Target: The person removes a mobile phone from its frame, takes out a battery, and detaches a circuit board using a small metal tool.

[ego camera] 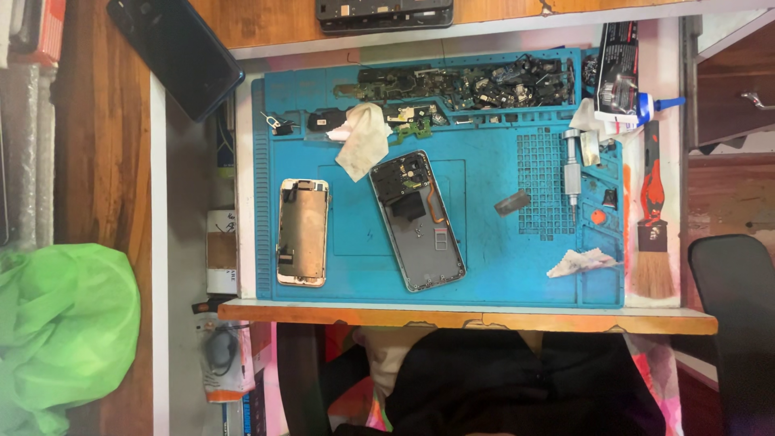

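Neither of my hands is in view. A blue repair mat (500, 250) covers the workbench. On it lies an opened phone body (417, 220), tilted, with its inner parts showing. To its left lies a detached phone screen panel (303, 232), back side up. A crumpled white cloth (361, 139) rests above them. A silver screwdriver (571, 173) lies at the right of the mat, with a small dark grey piece (513, 202) beside it.
Loose phone parts and boards (484, 85) fill the mat's top trays. A brush (651, 218) and a glue tube (622, 73) lie at the right edge. A dark phone (173, 48) sits upper left, a green bag (64, 331) lower left, a chair (739, 315) at the right.
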